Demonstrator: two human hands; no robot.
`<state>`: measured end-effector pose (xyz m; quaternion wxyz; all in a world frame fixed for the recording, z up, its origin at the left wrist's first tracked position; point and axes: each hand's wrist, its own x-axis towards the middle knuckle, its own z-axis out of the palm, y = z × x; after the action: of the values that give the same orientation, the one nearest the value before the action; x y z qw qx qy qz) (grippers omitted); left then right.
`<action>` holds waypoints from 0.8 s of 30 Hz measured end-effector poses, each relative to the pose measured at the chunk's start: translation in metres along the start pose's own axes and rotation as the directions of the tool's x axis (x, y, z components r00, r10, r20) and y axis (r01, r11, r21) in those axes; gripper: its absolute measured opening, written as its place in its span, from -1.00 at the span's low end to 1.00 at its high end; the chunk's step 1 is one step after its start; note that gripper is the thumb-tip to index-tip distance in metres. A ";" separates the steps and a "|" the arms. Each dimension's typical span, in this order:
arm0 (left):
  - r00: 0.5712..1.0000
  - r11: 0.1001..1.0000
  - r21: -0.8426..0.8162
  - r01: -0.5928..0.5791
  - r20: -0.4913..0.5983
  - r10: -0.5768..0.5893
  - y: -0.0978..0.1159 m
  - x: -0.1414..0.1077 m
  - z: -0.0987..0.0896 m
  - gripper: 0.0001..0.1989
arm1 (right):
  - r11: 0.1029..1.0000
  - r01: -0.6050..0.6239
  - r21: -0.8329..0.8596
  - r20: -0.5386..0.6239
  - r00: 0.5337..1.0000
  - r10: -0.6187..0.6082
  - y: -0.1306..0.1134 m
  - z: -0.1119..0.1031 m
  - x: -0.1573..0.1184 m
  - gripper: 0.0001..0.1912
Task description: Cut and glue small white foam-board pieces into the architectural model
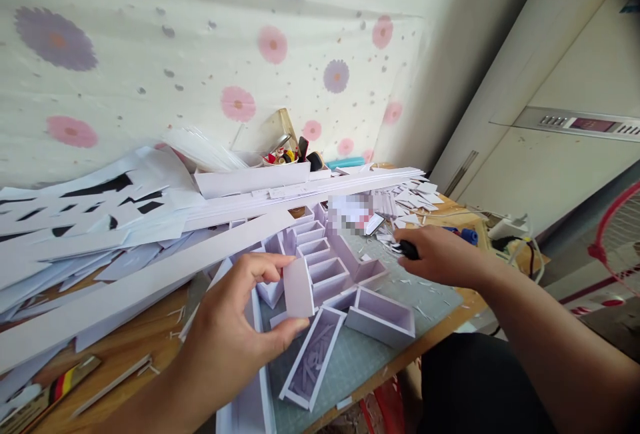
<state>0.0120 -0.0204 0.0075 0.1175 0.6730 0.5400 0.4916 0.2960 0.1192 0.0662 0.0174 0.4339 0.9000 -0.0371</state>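
Note:
My left hand [227, 314] pinches a small white rectangular piece of board [299, 287] between thumb and fingers, held up above the boxes. At the right, my right hand [440, 254] is closed round a tool with a black handle [409, 249]; its working end cannot be made out. Below and between the hands lie white board trays: a narrow open box [315, 361] with thin offcut strips inside, another open box [383, 314], and a row of divided compartments [320, 254] behind them. They rest on a grey-green cutting mat [425, 294].
Cut white sheets [100, 214] are heaped at the left, with long white strips [150, 264] across the table. Small white scraps [413, 197] pile up at the back right. A tub of tools [285, 156] stands by the flowered wall covering. Cables [527, 234] lie at the right.

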 end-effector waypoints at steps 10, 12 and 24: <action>1.000 0.998 -0.064 -0.028 -0.004 0.028 -0.001 -0.006 0.003 -0.62 | 0.989 0.093 0.118 -0.090 0.993 -0.082 -0.011 0.025 -0.009 -0.90; 1.000 0.989 -0.145 -0.014 0.000 0.014 -0.001 -0.007 0.002 -0.59 | 0.954 0.173 0.245 -0.167 0.977 -0.134 -0.037 0.022 -0.013 -0.97; 1.000 0.893 -0.449 -0.001 -0.022 -0.011 0.009 -0.005 0.004 -0.57 | 0.890 0.398 0.222 -0.230 0.908 -0.349 -0.100 0.020 -0.010 -0.85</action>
<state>0.0207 -0.0266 0.0092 0.2644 0.6202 0.4150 0.6108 0.2236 0.0478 0.0520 -0.1312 0.2519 0.9514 -0.1193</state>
